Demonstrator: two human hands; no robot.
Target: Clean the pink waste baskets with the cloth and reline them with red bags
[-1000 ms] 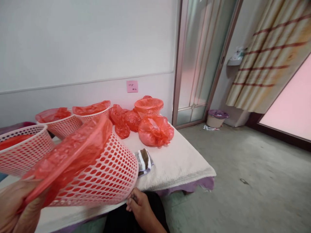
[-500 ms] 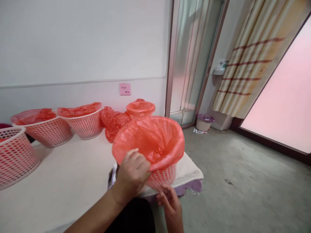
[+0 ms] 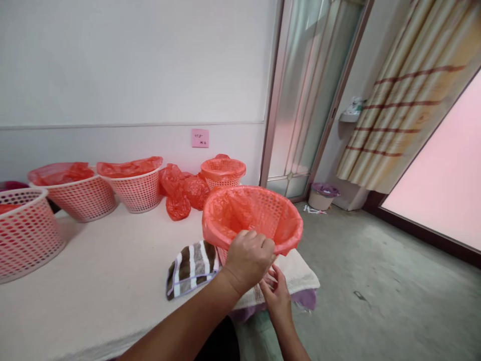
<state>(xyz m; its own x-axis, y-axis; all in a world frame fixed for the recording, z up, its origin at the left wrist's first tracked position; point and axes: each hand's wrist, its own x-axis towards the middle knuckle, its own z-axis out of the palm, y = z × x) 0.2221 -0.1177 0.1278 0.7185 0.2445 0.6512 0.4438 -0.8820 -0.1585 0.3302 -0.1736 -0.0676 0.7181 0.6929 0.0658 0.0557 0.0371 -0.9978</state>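
1. Basket position is changed: the red perforated plastic basket lined with a thin red plastic bag (image 3: 252, 218), tilted on its side at the left a second ago, is now held upright over the near right corner of the cream-covered counter (image 3: 105, 281).
2. The liner, loose and bulging half a second ago, is now seen drawn flat against the mesh wall and folded over the rim, so the lining is judged nearly finished.
3. The left hand (image 3: 248, 259) is closed, pinching the bag's edge at the near rim; the right hand (image 3: 277, 292) is curled below it, fingertips pinching film under the rim.
4. A striped brown-and-white cloth (image 3: 192, 266) is uncovered just left of the basket.
5. Three white mesh baskets with red liners (image 3: 137, 188) and one small red lined basket (image 3: 222, 173) are lined along the wall; nothing but liners is seen inside.
6. Crumpled red plastic bags (image 3: 183, 193) are heaped between them.
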